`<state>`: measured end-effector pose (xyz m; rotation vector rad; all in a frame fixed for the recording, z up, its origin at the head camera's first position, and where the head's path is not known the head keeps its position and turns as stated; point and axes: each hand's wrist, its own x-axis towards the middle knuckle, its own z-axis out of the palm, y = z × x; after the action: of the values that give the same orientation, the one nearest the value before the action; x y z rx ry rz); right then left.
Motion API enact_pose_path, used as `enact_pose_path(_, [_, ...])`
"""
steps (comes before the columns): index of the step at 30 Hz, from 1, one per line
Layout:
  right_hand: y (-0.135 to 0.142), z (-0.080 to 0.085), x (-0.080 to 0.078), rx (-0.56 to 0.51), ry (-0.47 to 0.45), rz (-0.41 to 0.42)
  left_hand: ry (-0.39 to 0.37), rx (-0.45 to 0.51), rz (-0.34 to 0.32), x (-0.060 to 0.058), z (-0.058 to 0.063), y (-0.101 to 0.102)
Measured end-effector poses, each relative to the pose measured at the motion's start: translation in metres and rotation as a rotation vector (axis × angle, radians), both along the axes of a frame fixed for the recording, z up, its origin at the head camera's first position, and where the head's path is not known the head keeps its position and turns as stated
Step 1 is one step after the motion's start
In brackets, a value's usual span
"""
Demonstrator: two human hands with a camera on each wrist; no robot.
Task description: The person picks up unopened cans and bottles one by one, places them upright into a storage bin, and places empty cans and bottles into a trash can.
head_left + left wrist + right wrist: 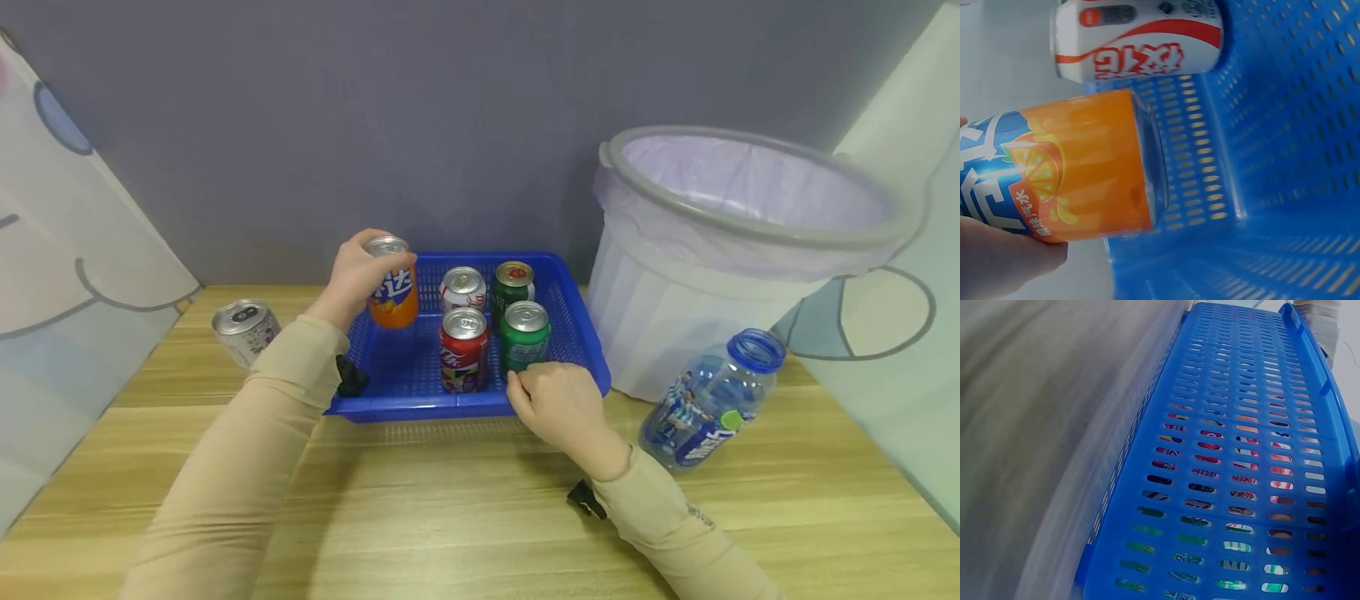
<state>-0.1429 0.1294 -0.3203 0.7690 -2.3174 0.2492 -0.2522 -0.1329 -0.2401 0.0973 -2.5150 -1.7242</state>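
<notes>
My left hand [358, 273] grips an orange soda can [393, 300] near its top, at the left side of a blue plastic basket [408, 406]. In the left wrist view, the orange can [1097, 169] has its base apart from the slotted basket wall [1200, 156]. My right hand [558, 404] holds the basket's front rim at the right, its fingers partly seen through the slots in the right wrist view. Standing in the basket are a red can [463, 354], a green can [524, 333], a white-and-red cola can [462, 287] and a dark green can [513, 287].
A silver patterned can [246, 329] stands on the wooden table [420, 517], left of the basket. To the right are a white bin [667, 283] with a lilac liner and a clear blue plastic bottle [708, 404]. A grey wall [480, 125] rises behind the basket.
</notes>
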Motion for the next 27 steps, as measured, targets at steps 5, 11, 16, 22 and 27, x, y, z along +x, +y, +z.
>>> enact_pose_path(5, [0.001, 0.001, 0.001, -0.003, 0.006, -0.004, -0.009, -0.003, 0.007, -0.005, -0.004, -0.001])
enact_pose_path(11, [0.000, 0.001, -0.001, -0.006, 0.021, 0.018, -0.047, -0.002, -0.029, -0.007, -0.009, 0.000])
enact_pose_path(16, [-0.001, 0.000, -0.002, 0.001, 0.026, 0.021, -0.064, -0.026, -0.062, -0.008, -0.015, 0.002])
enact_pose_path(22, [-0.001, 0.000, -0.002, -0.003, 0.026, 0.017, -0.084, -0.046, -0.056, -0.010, -0.021, 0.002])
enact_pose_path(27, [0.000, 0.000, -0.003, -0.008, 0.024, 0.015, -0.077, -0.051, -0.022, -0.012, -0.024, 0.001])
